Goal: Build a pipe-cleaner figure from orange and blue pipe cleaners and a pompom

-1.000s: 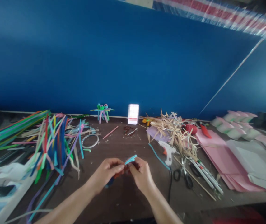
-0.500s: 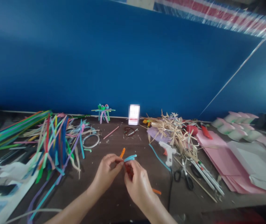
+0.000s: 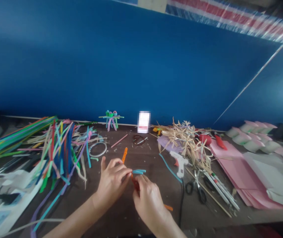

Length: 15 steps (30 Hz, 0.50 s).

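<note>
Close together over the middle of the dark table, my left hand and my right hand both pinch a small piece made of pipe cleaners. Its orange pipe cleaner sticks up past my left fingers, and more orange shows between the hands. Short light-blue pipe cleaner ends point right above my right fingers. How the orange and blue parts join is hidden by my fingertips. A loose orange pipe cleaner piece shows just right of my right wrist.
Left lie bundled pipe cleaners, a tape ring and a power strip. A pipe-cleaner figure stands at the back. Right are a glue gun, scissors, straw-coloured strips and pink sheets.
My left hand has turned and lifted its fingers. The orange end now stands higher and further left, and the blue ends lie flatter. My right hand stays almost in place.
</note>
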Tool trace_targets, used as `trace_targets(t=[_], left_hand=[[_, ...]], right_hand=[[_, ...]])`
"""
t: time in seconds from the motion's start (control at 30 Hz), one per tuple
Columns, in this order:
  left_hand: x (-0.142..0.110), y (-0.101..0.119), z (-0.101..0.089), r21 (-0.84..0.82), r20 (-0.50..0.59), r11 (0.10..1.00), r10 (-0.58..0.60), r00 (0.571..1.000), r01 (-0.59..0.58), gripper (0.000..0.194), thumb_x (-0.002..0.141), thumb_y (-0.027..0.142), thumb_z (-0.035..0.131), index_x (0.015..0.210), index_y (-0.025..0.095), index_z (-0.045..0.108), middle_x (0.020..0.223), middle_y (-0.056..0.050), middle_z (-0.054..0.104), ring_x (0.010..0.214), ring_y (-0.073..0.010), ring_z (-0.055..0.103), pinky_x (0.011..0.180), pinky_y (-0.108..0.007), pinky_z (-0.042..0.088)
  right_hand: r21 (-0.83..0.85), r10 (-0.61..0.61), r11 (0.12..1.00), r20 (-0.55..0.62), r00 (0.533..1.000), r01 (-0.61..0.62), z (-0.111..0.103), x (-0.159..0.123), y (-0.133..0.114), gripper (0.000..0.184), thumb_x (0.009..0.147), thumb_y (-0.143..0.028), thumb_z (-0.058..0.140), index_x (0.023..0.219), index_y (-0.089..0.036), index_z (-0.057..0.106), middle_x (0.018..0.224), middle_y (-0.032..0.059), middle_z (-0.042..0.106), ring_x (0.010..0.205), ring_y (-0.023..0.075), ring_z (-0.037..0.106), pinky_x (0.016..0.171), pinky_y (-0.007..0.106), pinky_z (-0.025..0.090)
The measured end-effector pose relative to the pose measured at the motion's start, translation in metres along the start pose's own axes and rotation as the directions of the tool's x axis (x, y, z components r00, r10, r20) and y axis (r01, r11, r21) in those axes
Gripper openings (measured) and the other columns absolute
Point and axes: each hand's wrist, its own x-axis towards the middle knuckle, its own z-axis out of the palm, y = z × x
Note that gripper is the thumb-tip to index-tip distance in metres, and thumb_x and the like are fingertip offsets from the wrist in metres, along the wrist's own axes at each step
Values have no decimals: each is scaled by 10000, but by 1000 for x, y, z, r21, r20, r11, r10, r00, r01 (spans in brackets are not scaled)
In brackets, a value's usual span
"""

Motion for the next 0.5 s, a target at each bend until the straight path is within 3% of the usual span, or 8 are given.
trace_targets(t=[0.13, 0.27, 0.33, 0.43, 0.5], left_hand=[[-1, 1, -1, 31, 81, 994, 99, 992, -102, 197, 785, 174, 460, 726, 241, 635, 652, 8, 618, 885, -220, 498, 959, -572, -20], [0, -3, 0, -172, 160, 972, 187, 969, -159, 164, 788, 194, 472, 748, 232, 626, 690, 2, 614, 832, -171, 514, 986, -501, 108], [0, -4, 1, -276, 203, 959, 123, 972, -64, 169, 800, 213, 456, 741, 211, 614, 694, -1, 612, 763, -146, 528, 982, -465, 171], [-1, -6, 6, -368, 222, 918, -65, 973, 146, 176, 804, 246, 444, 736, 191, 597, 721, -15, 615, 728, -144, 546, 957, -445, 241], [-2, -8, 11, -386, 199, 896, -153, 968, 221, 167, 795, 253, 452, 740, 186, 595, 748, -29, 622, 754, -161, 554, 935, -428, 279]], right_hand=[[-102, -37, 994, -9, 999, 36, -16, 11, 4, 136, 765, -117, 448, 756, -183, 567, 752, 31, 569, 649, 138, 536, 587, 220, 366], [197, 38, 979, 48, 998, -47, -21, 29, 25, 113, 743, -148, 502, 705, -179, 605, 672, 0, 585, 623, 112, 530, 577, 196, 370], [364, 115, 915, 184, 976, -176, -16, 34, 36, 126, 731, -192, 523, 641, -162, 606, 544, -24, 542, 519, 94, 494, 495, 183, 348], [525, 169, 764, 398, 902, -375, 0, 33, 45, 137, 709, -260, 539, 639, -151, 585, 474, -55, 478, 377, 63, 418, 382, 168, 297], [590, 159, 700, 421, 893, -402, 12, 29, 46, 138, 709, -269, 521, 658, -151, 573, 509, -53, 487, 356, 56, 413, 359, 163, 302]])
